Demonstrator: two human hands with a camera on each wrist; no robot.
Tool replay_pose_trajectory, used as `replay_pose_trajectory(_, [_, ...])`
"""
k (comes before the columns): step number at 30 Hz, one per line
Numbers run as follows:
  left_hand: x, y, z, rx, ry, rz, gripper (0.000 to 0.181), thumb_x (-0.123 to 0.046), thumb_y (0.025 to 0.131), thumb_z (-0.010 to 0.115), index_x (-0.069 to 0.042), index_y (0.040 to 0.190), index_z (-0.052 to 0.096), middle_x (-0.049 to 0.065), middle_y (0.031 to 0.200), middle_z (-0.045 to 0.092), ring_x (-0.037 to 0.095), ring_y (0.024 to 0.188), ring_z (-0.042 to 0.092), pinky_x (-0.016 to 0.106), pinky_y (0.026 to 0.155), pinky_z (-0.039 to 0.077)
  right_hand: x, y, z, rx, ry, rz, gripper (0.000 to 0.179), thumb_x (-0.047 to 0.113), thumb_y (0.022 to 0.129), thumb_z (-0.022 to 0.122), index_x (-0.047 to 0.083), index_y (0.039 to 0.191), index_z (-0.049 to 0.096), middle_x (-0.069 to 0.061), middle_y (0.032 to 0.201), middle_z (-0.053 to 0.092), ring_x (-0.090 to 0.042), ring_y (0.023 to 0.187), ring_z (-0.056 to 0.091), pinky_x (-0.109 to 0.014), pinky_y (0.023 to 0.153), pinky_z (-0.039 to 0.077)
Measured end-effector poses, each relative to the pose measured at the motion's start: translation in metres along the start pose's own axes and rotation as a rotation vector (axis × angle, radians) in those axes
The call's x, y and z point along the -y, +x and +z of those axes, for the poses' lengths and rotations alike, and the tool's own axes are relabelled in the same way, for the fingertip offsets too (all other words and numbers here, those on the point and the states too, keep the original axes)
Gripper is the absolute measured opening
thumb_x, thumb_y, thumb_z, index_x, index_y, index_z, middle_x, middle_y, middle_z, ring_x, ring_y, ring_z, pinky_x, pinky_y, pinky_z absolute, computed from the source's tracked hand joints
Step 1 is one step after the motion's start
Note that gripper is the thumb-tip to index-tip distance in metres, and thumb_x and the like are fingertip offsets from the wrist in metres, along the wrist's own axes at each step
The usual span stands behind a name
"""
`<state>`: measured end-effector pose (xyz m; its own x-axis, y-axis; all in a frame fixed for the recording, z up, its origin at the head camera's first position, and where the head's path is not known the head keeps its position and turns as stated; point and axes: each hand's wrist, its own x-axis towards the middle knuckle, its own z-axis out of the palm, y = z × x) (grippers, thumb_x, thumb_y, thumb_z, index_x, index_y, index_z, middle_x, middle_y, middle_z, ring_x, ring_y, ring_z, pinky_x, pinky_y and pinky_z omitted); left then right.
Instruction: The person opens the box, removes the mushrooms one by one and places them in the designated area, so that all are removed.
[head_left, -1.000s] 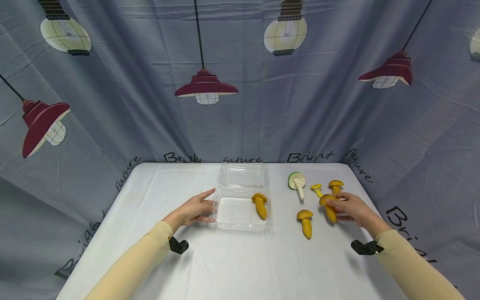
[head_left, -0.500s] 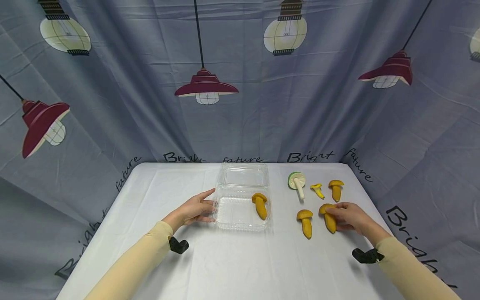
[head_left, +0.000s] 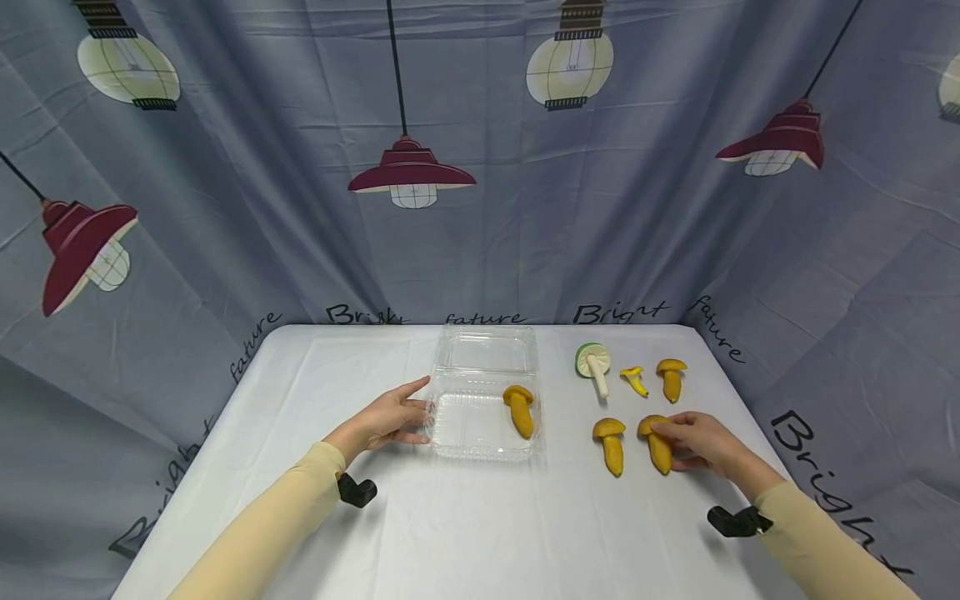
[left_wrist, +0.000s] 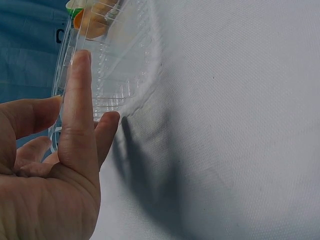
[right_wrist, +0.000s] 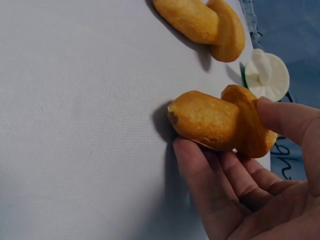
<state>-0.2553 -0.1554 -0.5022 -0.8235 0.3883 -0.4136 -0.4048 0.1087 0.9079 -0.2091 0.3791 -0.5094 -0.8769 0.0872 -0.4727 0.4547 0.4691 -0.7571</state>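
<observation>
A clear plastic clamshell box (head_left: 468, 429) lies with its lid folded back, and one brown toy mushroom (head_left: 521, 412) rests in its base. At the box's left side my left hand (head_left: 386, 417) touches the edge, fingers extended; the left wrist view shows the fingertips at its clear wall. My right hand (head_left: 701, 442) holds another brown mushroom (right_wrist: 210, 120) low over the cloth, thumb on the cap and fingers along the stem. Just left of it lies a similar mushroom (head_left: 610, 446).
Farther back on the white-covered table (head_left: 465, 533) lie a green-and-white mushroom (head_left: 597, 369), a small yellow mushroom (head_left: 635, 381) and a brown mushroom (head_left: 671, 380). A grey curtain (head_left: 480, 250) hangs behind the table.
My right hand has brought the held mushroom toward the table's near side, away from the back brown mushroom, now beside the front one. The left hand and box have stayed put.
</observation>
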Motion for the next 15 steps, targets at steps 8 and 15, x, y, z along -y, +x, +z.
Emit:
replay_pose_trajectory(8, [0.0002, 0.0004, 0.0000, -0.008, -0.007, -0.003, 0.083, 0.007, 0.098, 0.058, -0.026, 0.165, 0.022, 0.030, 0.158, 0.034, 0.039, 0.120, 0.062, 0.042, 0.078, 0.065, -0.0023, -0.0007, 0.0012, 0.002, 0.013, 0.005, 0.073, 0.042, 0.097, 0.071, -0.014, 0.134, 0.044, -0.019, 0.106, 0.062, -0.022, 0.083, 0.065, -0.036, 0.072, 0.065])
replay_pose_trajectory(15, [0.0002, 0.0003, -0.0002, -0.001, -0.002, 0.004, 0.083, 0.007, 0.099, 0.058, -0.026, 0.166, 0.020, 0.030, 0.157, 0.036, 0.040, 0.121, 0.061, 0.041, 0.079, 0.065, -0.0022, 0.0011, 0.0029, -0.003, 0.008, 0.018, 0.073, 0.042, 0.097, 0.071, -0.014, 0.134, 0.043, -0.017, 0.102, 0.062, -0.021, 0.081, 0.065, -0.036, 0.071, 0.065])
